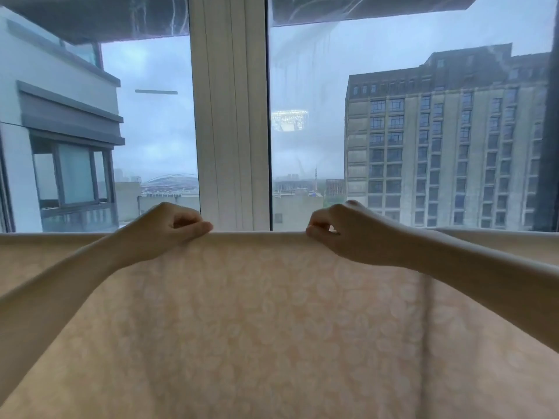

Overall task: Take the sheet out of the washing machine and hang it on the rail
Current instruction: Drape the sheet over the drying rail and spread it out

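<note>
1. Both hands up at the top fold of the sheet. Left hand and right hand sit apart, level with each other, each pinching the fabric edge between thumb and curled fingers.
2. Sheet location: draped directly below and between the hands, top edge running straight left to right past both wrists. It hangs toward me as a broad cream panel with a faint leaf print. Washing machine not in view.
3. I cannot see the rail itself; I judge it lies under the fold, since the edge holds a straight horizontal line.
4. Key relation: the sheet's long axis runs sideways, across my reach. Neither hand is nearer; the grips are symmetric about the white window frame beyond.
5. A vertical crease hangs below the right forearm.
6. Judgement: hanging is nearly done. The next move likely calls for sliding the hands outward along the edge to even the drape.
</note>
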Demonstrator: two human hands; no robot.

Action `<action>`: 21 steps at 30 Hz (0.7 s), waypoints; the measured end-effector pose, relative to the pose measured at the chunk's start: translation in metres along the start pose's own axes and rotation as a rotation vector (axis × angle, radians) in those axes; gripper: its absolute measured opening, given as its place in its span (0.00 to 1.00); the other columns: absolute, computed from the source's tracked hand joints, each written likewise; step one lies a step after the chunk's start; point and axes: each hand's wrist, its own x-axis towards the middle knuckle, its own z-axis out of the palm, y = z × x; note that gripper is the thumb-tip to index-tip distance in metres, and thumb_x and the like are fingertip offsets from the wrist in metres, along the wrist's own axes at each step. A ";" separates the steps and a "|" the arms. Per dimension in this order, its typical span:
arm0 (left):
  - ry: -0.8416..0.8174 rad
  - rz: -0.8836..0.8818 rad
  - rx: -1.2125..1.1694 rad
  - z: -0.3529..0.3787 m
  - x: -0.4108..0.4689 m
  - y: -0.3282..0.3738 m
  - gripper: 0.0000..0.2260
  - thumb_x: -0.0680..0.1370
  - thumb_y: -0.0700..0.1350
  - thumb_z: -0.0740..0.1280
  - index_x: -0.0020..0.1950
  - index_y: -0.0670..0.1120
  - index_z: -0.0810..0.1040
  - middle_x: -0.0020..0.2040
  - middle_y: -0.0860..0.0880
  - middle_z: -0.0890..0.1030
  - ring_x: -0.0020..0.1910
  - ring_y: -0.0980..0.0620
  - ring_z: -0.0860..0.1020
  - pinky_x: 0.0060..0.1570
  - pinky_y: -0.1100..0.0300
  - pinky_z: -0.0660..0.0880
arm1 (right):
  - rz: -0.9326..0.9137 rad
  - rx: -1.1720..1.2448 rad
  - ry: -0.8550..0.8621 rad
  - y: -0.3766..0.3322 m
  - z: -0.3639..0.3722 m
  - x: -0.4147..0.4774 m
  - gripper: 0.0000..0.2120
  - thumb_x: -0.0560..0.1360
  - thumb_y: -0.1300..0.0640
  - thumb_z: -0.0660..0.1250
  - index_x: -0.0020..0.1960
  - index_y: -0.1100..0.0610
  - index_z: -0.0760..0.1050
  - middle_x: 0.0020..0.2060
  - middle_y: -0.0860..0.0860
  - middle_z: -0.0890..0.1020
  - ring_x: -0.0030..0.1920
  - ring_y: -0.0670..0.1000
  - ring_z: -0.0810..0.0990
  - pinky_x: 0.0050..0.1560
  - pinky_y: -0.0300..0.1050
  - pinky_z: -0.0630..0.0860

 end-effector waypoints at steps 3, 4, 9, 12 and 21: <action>0.006 -0.035 -0.016 -0.019 -0.013 -0.027 0.18 0.72 0.67 0.64 0.49 0.57 0.83 0.42 0.58 0.84 0.43 0.61 0.81 0.45 0.68 0.73 | 0.020 0.019 -0.044 -0.022 0.012 0.017 0.14 0.79 0.49 0.60 0.48 0.58 0.78 0.41 0.53 0.83 0.40 0.53 0.82 0.45 0.53 0.80; -0.001 -0.045 -0.010 -0.026 -0.018 -0.036 0.19 0.71 0.69 0.64 0.51 0.58 0.82 0.43 0.57 0.84 0.44 0.60 0.81 0.46 0.68 0.74 | 0.032 0.024 -0.060 -0.031 0.015 0.023 0.13 0.79 0.49 0.61 0.48 0.58 0.78 0.42 0.53 0.83 0.40 0.52 0.82 0.46 0.53 0.80; 0.004 -0.032 -0.084 -0.056 -0.038 -0.077 0.15 0.71 0.65 0.67 0.53 0.61 0.81 0.46 0.63 0.83 0.46 0.62 0.81 0.45 0.68 0.74 | 0.031 0.015 0.036 -0.076 0.030 0.051 0.09 0.79 0.53 0.64 0.52 0.57 0.79 0.43 0.47 0.81 0.39 0.38 0.77 0.37 0.29 0.72; 0.021 0.002 -0.172 -0.062 -0.041 -0.088 0.08 0.72 0.51 0.71 0.51 0.56 0.82 0.44 0.59 0.84 0.44 0.59 0.82 0.45 0.68 0.75 | 0.027 0.022 0.109 -0.091 0.045 0.060 0.08 0.78 0.55 0.64 0.52 0.57 0.79 0.43 0.48 0.82 0.40 0.42 0.79 0.42 0.34 0.76; 0.122 0.097 -0.111 -0.055 -0.037 -0.087 0.05 0.76 0.42 0.69 0.41 0.48 0.80 0.34 0.55 0.79 0.29 0.61 0.75 0.33 0.70 0.68 | 0.136 -0.112 0.286 -0.110 0.059 0.059 0.05 0.78 0.55 0.65 0.48 0.54 0.79 0.38 0.47 0.82 0.36 0.44 0.79 0.41 0.44 0.79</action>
